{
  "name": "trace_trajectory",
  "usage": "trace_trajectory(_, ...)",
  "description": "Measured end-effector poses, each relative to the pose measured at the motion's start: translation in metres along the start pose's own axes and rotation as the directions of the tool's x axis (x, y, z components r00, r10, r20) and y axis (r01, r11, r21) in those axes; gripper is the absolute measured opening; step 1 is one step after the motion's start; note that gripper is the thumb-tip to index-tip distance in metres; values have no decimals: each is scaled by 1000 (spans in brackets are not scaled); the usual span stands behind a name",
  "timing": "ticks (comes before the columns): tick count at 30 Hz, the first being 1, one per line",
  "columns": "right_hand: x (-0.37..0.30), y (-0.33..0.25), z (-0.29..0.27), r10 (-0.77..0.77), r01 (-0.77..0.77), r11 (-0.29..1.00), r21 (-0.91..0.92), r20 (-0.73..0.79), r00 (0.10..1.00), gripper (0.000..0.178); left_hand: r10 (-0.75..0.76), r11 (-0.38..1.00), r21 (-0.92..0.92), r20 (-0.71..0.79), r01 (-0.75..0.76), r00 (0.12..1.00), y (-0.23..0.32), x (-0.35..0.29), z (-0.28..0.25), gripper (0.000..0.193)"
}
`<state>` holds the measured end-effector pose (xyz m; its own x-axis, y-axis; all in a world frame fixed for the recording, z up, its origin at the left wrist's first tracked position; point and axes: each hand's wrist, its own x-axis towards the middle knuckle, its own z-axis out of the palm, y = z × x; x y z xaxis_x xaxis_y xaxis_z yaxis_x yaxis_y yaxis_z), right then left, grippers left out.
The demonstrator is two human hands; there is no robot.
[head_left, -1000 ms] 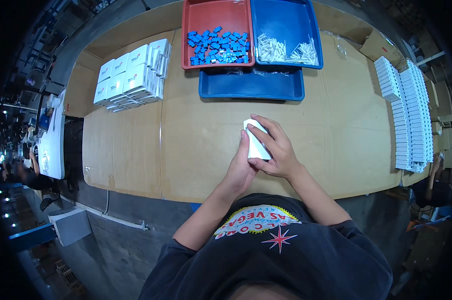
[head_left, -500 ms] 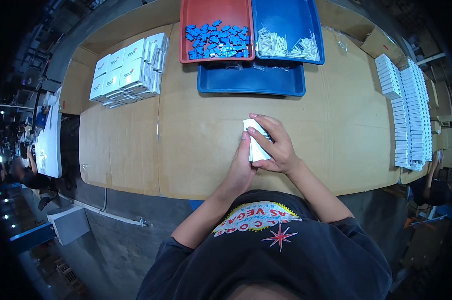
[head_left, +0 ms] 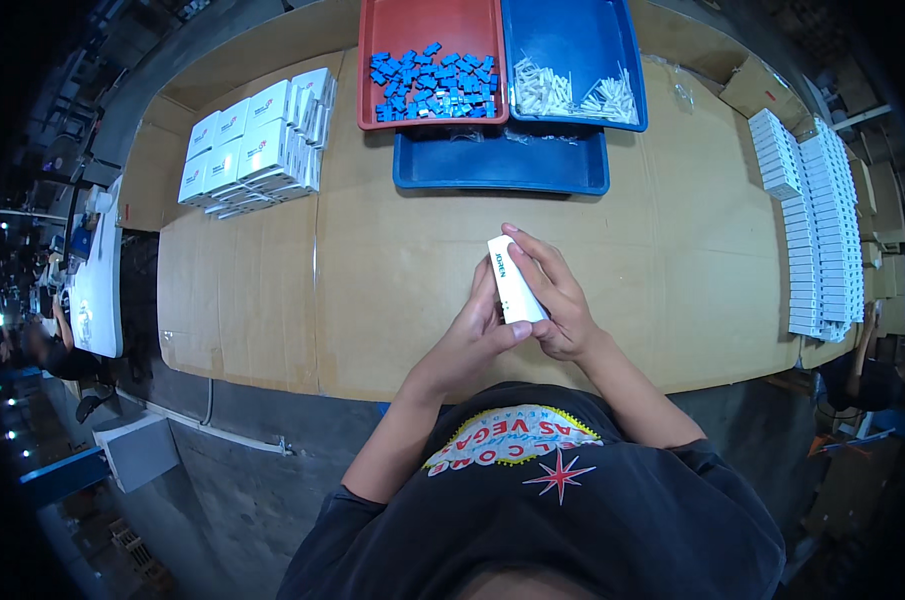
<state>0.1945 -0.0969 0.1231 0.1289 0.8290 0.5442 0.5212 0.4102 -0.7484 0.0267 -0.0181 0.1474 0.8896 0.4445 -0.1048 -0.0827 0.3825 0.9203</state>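
Observation:
Between my two hands, above the cardboard-covered table, is a small white box [head_left: 515,288] with dark print on its narrow side. My left hand [head_left: 484,322] grips it from the left, its thumb lying across the near end. Along the right side my right hand [head_left: 557,300] presses, fingers stretched toward the far end and the thumb near the bottom. The fingertips behind the box are partly hidden. Past the hands stands a shallow blue tray [head_left: 502,186] whose inside shows only bits of clear plastic.
A red tray [head_left: 432,25] holds small blue parts [head_left: 437,85]; beside it, a blue tray [head_left: 572,30] holds thin white pieces [head_left: 562,92]. White boxes [head_left: 237,145] are stacked at the left, and long rows of white boxes [head_left: 822,230] stand at the right. Co-workers show at both sides.
The white box has been turned so its printed narrow side now faces up. My left thumb has moved from its upper left side to the near end; my right fingers have shifted along it.

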Motion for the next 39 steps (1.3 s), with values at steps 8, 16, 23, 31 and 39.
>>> trace_trajectory(8,-4,-14,8,177,-173,971,165,-15,984,65,108,991,95,-191,-91,976,-21,1,-10,71)
trace_trajectory(16,3,-11,13,137,-149,985,87,128,982,74,-62,991,-129,-289,26,955,-33,3,10,64)
trace_trajectory(23,-3,-7,26,124,-127,990,52,54,991,79,-212,922,-379,-335,75,918,-34,1,13,62)
trace_trajectory(31,-7,-2,15,52,-48,998,-42,102,993,95,-335,883,-430,-300,186,893,3,11,12,63)
trace_trajectory(39,-10,13,16,-17,18,997,-81,21,1000,94,-381,866,-434,-248,249,891,-5,9,19,62)
